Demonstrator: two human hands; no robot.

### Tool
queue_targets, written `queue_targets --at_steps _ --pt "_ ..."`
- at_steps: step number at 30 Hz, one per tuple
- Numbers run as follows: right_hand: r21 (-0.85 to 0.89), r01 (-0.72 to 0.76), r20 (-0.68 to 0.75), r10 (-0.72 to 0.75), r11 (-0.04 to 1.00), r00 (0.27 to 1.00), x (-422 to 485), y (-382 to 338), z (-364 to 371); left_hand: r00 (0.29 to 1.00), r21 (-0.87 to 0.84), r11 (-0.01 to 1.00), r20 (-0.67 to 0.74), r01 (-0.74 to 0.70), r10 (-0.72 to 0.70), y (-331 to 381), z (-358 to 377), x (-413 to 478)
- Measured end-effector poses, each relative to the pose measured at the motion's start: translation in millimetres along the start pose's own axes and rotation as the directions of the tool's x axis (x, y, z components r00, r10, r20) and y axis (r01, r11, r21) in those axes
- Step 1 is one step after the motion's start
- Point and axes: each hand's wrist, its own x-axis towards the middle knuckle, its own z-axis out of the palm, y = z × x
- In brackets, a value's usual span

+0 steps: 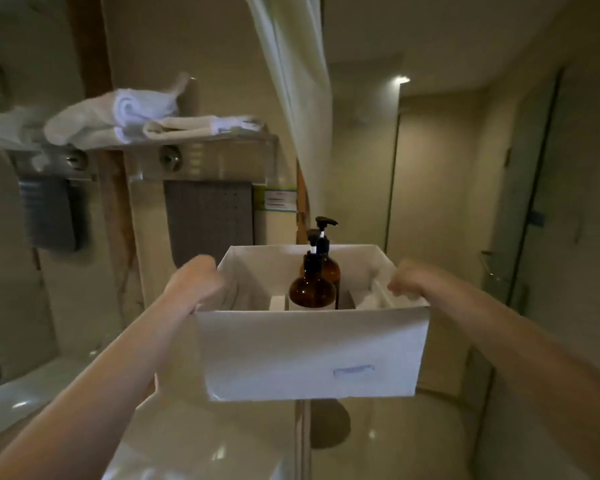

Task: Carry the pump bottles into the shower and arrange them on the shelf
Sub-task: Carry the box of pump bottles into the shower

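Note:
I hold a white open-topped box (309, 355) in front of me at chest height. My left hand (196, 282) grips its left rim and my right hand (407, 280) grips its right rim. Two amber pump bottles with black pumps stand upright inside, one (311, 289) nearer me and the other (328, 265) just behind it, touching or nearly so. White items lie in the box around the bottles, mostly hidden by the box walls.
A white shower curtain (291, 81) hangs ahead at centre. A glass shelf with folded white towels (136, 116) is on the left wall, a grey towel (208, 220) below it. A glass door (534, 202) stands at the right. Glossy tiled floor lies below.

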Motion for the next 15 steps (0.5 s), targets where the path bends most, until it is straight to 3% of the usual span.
queue_targets --at_steps 9,15 --pt "0.069 -0.285 -0.141 0.292 0.956 0.946 -23 95 -30 0.954 -0.061 0.962 0.126 -0.265 0.270 89 72 12" --pt "0.081 -0.391 -0.146 0.399 0.917 0.905 -26 121 -32 0.926 -0.149 0.942 0.193 -0.299 0.325 115 109 26"
